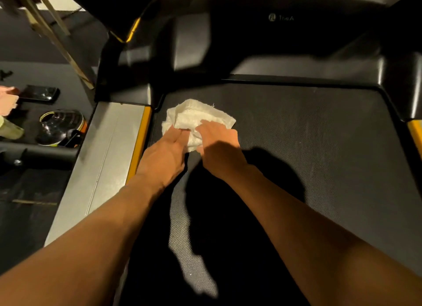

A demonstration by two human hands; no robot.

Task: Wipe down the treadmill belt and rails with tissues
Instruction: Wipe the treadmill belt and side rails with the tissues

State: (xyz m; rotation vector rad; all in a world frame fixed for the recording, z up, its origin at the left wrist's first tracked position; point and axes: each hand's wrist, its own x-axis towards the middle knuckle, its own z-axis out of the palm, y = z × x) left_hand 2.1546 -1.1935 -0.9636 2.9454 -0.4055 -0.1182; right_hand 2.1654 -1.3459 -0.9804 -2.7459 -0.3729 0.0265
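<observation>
A crumpled white tissue [194, 118] lies on the dark treadmill belt [308, 134], near its front left corner. My left hand [164, 152] presses on the tissue's left side with straight fingers. My right hand [219, 146] presses on its right side, fingers flat on it. The grey left rail [109, 157] with a yellow edge strip runs beside my left arm. A bit of the right rail's yellow strip [415, 132] shows at the far right.
The black motor cover [285, 31] rises ahead of the belt. Left of the treadmill, on the dark floor, lie a black phone [38, 93], a round tape roll [61, 127] and wooden sticks [57, 36]. Another person's hand [8, 100] shows at the left edge.
</observation>
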